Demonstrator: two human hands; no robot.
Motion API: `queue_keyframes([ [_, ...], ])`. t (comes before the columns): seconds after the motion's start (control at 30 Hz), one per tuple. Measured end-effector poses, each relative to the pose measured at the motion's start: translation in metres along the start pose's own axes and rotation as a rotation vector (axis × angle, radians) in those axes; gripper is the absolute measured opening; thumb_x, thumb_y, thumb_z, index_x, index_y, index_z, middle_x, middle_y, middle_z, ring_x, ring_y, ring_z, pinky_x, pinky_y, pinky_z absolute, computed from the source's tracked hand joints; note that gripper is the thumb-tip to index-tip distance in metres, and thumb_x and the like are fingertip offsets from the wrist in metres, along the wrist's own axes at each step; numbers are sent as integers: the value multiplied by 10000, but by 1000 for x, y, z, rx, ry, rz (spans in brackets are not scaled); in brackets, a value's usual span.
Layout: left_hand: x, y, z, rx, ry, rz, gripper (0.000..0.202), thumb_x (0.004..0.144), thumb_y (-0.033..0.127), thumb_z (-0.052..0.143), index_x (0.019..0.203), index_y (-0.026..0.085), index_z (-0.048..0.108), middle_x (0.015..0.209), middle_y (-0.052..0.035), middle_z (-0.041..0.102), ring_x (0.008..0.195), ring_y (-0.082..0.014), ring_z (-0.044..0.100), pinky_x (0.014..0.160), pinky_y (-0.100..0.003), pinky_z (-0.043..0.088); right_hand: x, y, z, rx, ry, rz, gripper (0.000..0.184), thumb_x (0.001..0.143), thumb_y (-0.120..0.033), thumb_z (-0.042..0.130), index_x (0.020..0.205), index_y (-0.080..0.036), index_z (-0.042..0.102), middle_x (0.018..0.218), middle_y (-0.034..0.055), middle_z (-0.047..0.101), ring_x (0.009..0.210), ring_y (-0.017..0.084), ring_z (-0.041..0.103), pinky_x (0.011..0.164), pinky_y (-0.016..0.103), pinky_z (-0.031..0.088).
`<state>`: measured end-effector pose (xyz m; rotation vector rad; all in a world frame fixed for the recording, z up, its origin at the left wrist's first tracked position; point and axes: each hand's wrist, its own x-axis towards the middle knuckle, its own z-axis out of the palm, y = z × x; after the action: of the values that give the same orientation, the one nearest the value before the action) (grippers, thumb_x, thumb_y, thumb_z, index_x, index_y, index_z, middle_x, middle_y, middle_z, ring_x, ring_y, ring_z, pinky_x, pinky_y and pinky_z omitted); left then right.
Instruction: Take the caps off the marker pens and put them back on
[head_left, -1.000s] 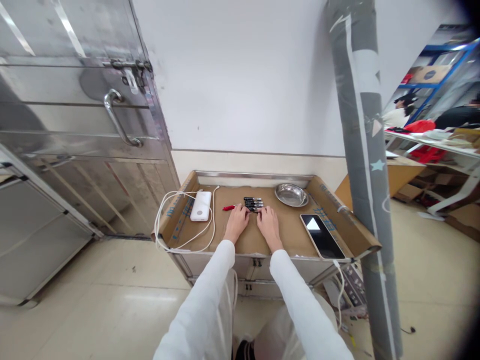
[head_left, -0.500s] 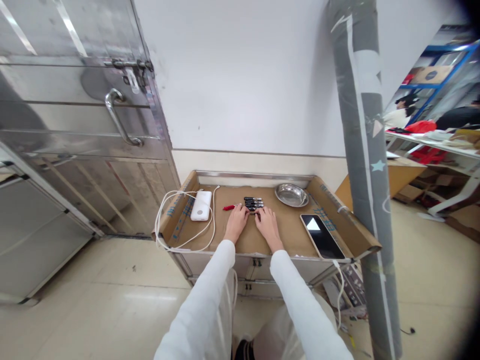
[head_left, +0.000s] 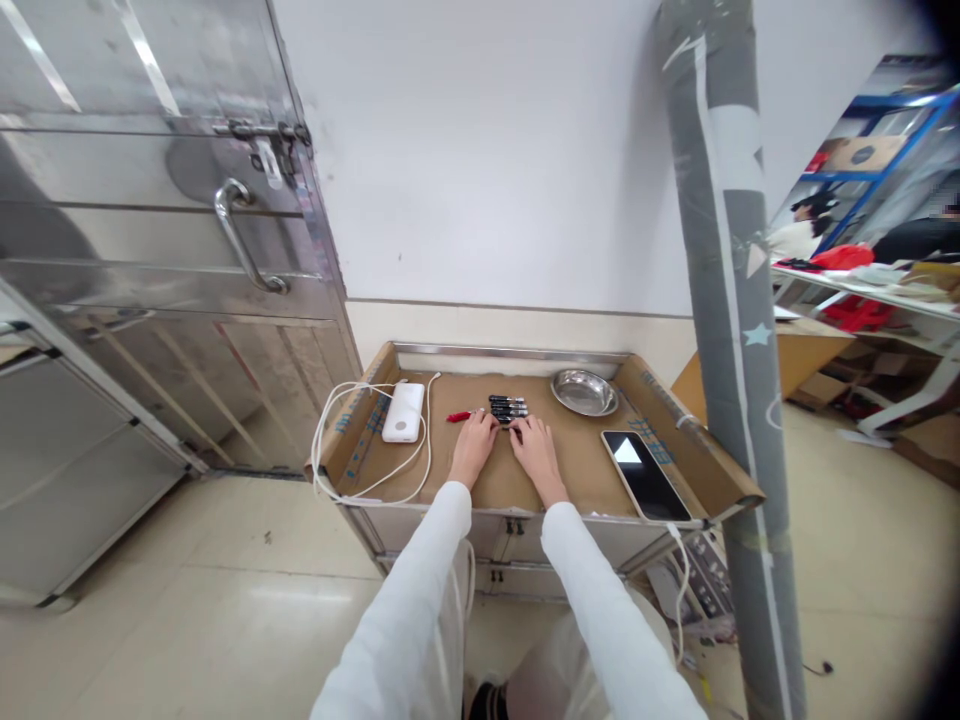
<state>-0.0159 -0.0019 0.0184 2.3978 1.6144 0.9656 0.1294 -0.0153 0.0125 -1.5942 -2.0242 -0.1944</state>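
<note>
Several black markers (head_left: 508,404) lie side by side on the cardboard-lined cart top (head_left: 480,482), their lengths running left to right. Just in front of the row, my left hand (head_left: 473,446) and my right hand (head_left: 535,450) face each other. Their curled fingertips close on the two ends of another black marker (head_left: 505,427), which is mostly covered by the fingers. A red pen (head_left: 459,416) rests at the left of the row, close to my left fingertips.
A white power bank (head_left: 403,412) with a looped white cable (head_left: 429,440) lies on the left. To the right are a round metal bowl (head_left: 584,392) and a phone (head_left: 645,476) with a cable. Cardboard walls (head_left: 697,450) edge the cart. A grey wrapped column (head_left: 731,300) stands at right.
</note>
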Motion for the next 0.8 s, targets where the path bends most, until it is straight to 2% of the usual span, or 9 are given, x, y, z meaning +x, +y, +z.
queue_keyframes([
  [0.47, -1, 1, -3, 2, -22, 54, 193, 908, 149, 432, 943, 197, 615, 932, -61, 574, 918, -177, 568, 882, -328, 453, 0, 3, 4, 12, 0, 13, 223, 921, -224, 390, 947, -190, 608, 931, 81, 597, 883, 204, 521, 783, 306, 347],
  [0.8, -1, -1, 0, -37, -8, 60, 141, 896, 175, 474, 934, 199, 608, 951, -51, 588, 922, -175, 572, 888, -333, 455, 0, 5, 6, -1, 3, 31, 217, 919, -228, 401, 947, -189, 613, 931, 84, 600, 893, 202, 520, 793, 306, 352],
])
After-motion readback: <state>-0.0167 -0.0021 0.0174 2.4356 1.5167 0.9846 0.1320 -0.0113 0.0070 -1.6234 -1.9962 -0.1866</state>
